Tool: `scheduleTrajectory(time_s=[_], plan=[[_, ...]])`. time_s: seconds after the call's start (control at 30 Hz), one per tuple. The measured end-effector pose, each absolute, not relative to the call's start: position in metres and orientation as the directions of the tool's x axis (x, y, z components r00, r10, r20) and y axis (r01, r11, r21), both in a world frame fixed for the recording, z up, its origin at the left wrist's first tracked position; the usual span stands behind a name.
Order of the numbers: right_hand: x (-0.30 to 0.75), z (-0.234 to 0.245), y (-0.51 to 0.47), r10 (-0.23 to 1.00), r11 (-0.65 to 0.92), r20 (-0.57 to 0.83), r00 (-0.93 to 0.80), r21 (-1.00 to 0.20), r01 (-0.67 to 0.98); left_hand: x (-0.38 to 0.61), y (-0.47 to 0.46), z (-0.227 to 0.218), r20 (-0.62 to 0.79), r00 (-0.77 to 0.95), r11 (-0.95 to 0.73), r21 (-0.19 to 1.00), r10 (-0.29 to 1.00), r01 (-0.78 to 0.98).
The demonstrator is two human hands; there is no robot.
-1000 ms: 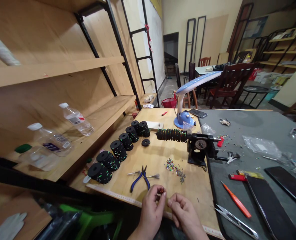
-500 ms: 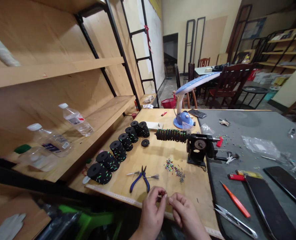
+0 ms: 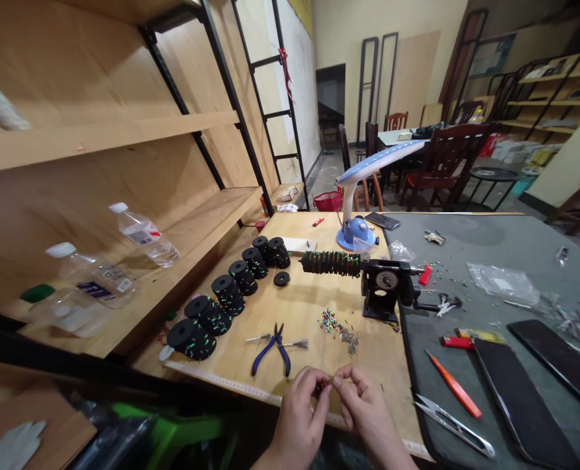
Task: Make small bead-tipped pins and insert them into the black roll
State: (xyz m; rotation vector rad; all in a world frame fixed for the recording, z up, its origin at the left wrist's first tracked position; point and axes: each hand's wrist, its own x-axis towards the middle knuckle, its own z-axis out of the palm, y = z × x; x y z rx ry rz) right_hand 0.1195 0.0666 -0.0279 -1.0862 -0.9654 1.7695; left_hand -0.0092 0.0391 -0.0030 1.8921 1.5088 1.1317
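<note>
Near the table's front edge my left hand (image 3: 302, 411) has its thumb and fingers pinched around a small dark-red piece (image 3: 321, 386), too small to name. My right hand (image 3: 363, 401) is closed in a pinch close against the left fingertips; whatever lies in it is hidden. Just beyond my left hand lie blue-handled pliers (image 3: 271, 352), jaws pointing away. Past my right hand is a heap of tiny coloured beads (image 3: 329, 321), with small grey metal parts (image 3: 351, 339) beside it.
A black hand-crank winder (image 3: 382, 287) carries a thread-wrapped dark roll (image 3: 331, 262). Several black spools (image 3: 192, 338) line the left edge. Behind stands a blue lamp (image 3: 355, 232). On the right mat lie thread snips (image 3: 453, 427), an orange-handled tool (image 3: 453, 385) and phones (image 3: 519, 398).
Both hands stay together in the same pinching pose. The right fingertips have shifted slightly, and more of the dark-red piece shows. The whole view has moved a little.
</note>
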Motion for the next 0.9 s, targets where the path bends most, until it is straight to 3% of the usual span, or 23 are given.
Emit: scheduleTrajectory(time_s=[0.27, 0.47, 0.7, 0.9], plan=[[0.12, -0.031, 0.066, 0.928, -0.349, -0.295, -0.228, -0.902, -0.254, -0.006, 0.039, -0.004, 0.237, 0.041, -0.225, 0.835, 0.971, 0.503], [0.123, -0.034, 0.066, 0.932, -0.356, -0.308, -0.19, -0.873, -0.333, -0.002, 0.04, -0.004, 0.097, 0.019, -0.098, 0.932, 0.995, 0.348], [0.125, -0.031, 0.062, 0.94, -0.328, -0.282, -0.192, -0.9, -0.287, 0.0, 0.043, -0.005, 0.064, -0.006, -0.056, 0.917, 0.998, 0.395], [0.124, -0.026, 0.061, 0.944, -0.304, -0.258, -0.206, -0.922, -0.239, 0.003, 0.044, -0.002, 0.037, -0.046, -0.02, 0.944, 0.998, 0.33]])
